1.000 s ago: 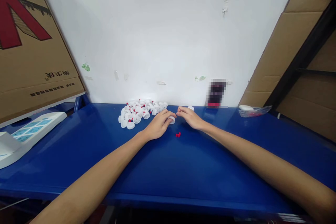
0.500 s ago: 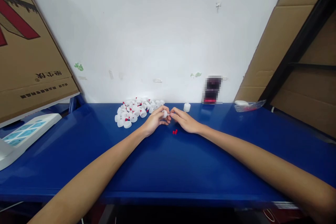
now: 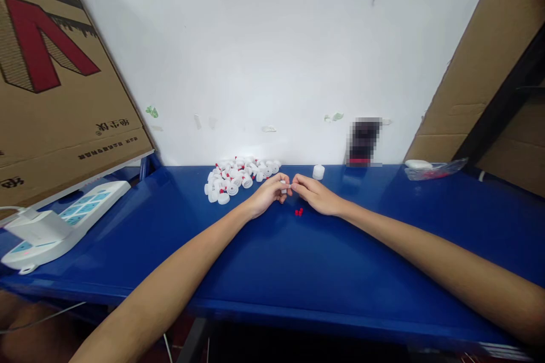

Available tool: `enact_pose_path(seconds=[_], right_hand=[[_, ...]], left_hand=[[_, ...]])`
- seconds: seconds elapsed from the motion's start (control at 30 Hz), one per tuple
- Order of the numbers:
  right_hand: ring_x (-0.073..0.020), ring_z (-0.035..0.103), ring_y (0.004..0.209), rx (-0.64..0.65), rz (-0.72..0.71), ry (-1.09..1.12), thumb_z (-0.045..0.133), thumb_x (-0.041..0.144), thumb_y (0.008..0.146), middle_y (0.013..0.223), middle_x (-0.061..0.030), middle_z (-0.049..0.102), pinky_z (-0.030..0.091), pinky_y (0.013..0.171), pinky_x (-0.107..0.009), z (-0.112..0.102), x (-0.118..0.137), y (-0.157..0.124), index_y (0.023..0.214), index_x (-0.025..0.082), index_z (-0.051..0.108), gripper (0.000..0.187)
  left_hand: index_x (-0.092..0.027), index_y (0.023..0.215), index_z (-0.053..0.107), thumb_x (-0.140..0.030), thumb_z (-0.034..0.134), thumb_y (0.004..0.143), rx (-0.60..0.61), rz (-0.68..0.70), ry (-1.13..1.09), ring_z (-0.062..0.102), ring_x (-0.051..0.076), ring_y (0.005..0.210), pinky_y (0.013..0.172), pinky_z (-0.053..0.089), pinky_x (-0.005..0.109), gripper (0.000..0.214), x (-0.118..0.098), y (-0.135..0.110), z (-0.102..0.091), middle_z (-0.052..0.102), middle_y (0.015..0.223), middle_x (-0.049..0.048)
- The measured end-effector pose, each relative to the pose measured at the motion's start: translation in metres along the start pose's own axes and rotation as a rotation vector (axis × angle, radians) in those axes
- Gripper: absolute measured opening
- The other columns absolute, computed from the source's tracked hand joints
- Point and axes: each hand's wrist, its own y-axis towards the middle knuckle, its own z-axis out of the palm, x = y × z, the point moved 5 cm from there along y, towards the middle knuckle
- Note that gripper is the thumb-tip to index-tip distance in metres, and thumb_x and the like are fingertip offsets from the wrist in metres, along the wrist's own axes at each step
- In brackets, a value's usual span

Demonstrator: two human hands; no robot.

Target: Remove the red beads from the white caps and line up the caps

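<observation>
My left hand (image 3: pixel 272 195) is closed around a white plastic nozzle cap (image 3: pixel 283 186), its narrow spout pointing right. The fingertips of my right hand (image 3: pixel 315 194) are pinched together at the tip of that spout; whatever they hold there is hidden. Just below the hands, several small red caps (image 3: pixel 299 212) lie together on the blue table (image 3: pixel 272 261). To the left, a pile of white nozzle caps (image 3: pixel 238 177), many with red tips, spreads towards the wall. A single white cap (image 3: pixel 318 172) stands behind my right hand.
A white power strip (image 3: pixel 87 210) with a plugged-in charger (image 3: pixel 42 227) lies at the left. Against the wall leans a pixelated dark object (image 3: pixel 364 142). A clear plastic bag (image 3: pixel 438 171) with red pieces is at the back right. Cardboard (image 3: pixel 76 108) flanks the left side.
The whole view has shifted, so the scene sits further right and more of the power strip shows. Both hands stay together at the white nozzle cap, with little change in their grip.
</observation>
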Motion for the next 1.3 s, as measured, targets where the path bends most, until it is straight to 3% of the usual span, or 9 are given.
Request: enact_pose_path(seconds=[0.17, 0.4, 0.67, 0.87, 1.07, 1.23, 1.3], right_hand=[[-0.0145, 0.045, 0.07, 0.034, -0.044, 0.004, 0.036, 0.047, 0.103, 0.081, 0.0005, 0.054, 0.038, 0.068, -0.028, 0.002, 0.001, 0.0, 0.088, 0.021, 0.05, 0.033], [-0.0157, 0.051, 0.076, 0.073, -0.089, 0.037, 0.034, 0.05, 0.103, 0.083, -0.0015, 0.059, 0.04, 0.074, -0.029, 0.003, 0.004, 0.003, 0.086, 0.02, 0.054, 0.039], [-0.0113, 0.027, 0.051, 0.095, 0.095, 0.275, 0.039, 0.058, 0.097, 0.058, 0.0069, 0.031, 0.025, 0.05, -0.027, 0.007, -0.015, 0.01, 0.078, 0.021, 0.051, 0.044], [-0.0101, 0.016, 0.047, -0.107, 0.196, 0.509, 0.044, 0.045, 0.092, 0.058, 0.0081, 0.017, 0.018, 0.045, -0.027, -0.006, -0.029, 0.014, 0.063, 0.025, 0.024, 0.04], [-0.0125, 0.024, 0.052, 0.027, 0.078, 0.266, 0.036, 0.026, 0.087, 0.06, 0.005, 0.023, 0.021, 0.051, -0.028, -0.002, -0.014, 0.006, 0.065, 0.024, 0.027, 0.024], [-0.0142, 0.034, 0.054, 0.096, -0.04, -0.469, 0.045, 0.025, 0.087, 0.06, 0.0039, 0.04, 0.024, 0.057, -0.03, -0.014, -0.002, -0.011, 0.075, 0.023, 0.037, 0.014], [-0.0149, 0.036, 0.053, 0.14, -0.03, -0.614, 0.046, 0.025, 0.087, 0.06, 0.0031, 0.043, 0.024, 0.058, -0.03, -0.015, 0.0, -0.017, 0.078, 0.023, 0.04, 0.011]], left_hand=[[-0.02, 0.088, 0.042, -0.047, 0.062, 0.086, 0.012, 0.052, 0.011, 0.04, 0.007, 0.052, 0.051, 0.026, 0.021, 0.034, 0.004, 0.003, 0.0, 0.055, 0.073, -0.0017], [-0.02, 0.093, 0.044, -0.054, 0.066, 0.084, 0.085, -0.018, 0.021, 0.047, 0.008, 0.055, 0.053, 0.031, 0.021, 0.041, 0.004, 0.004, -0.003, 0.059, 0.075, 0.0], [-0.019, 0.09, 0.046, -0.031, 0.068, 0.079, 0.099, -0.036, 0.088, 0.044, 0.006, 0.052, 0.053, 0.031, 0.021, 0.028, -0.001, 0.006, -0.003, 0.058, 0.073, -0.0022], [-0.02, 0.071, 0.036, -0.014, 0.063, 0.067, -0.044, -0.015, 0.002, 0.031, 0.004, 0.043, 0.047, 0.021, 0.019, 0.028, 0.0, 0.006, -0.016, 0.035, 0.052, -0.0095], [-0.019, 0.074, 0.045, -0.021, 0.064, 0.072, -0.055, -0.036, -0.036, 0.042, 0.008, 0.047, 0.049, 0.03, 0.021, 0.02, -0.003, 0.003, -0.015, 0.046, 0.055, -0.0052], [-0.018, 0.075, 0.046, -0.023, 0.065, 0.074, -0.07, -0.055, -0.025, 0.044, 0.008, 0.048, 0.05, 0.033, 0.021, 0.02, -0.002, 0.003, -0.015, 0.05, 0.057, -0.0037], [-0.018, 0.076, 0.047, -0.024, 0.065, 0.076, -0.057, -0.057, -0.009, 0.046, 0.008, 0.049, 0.051, 0.034, 0.021, 0.019, -0.002, 0.004, -0.016, 0.052, 0.058, -0.0032]])
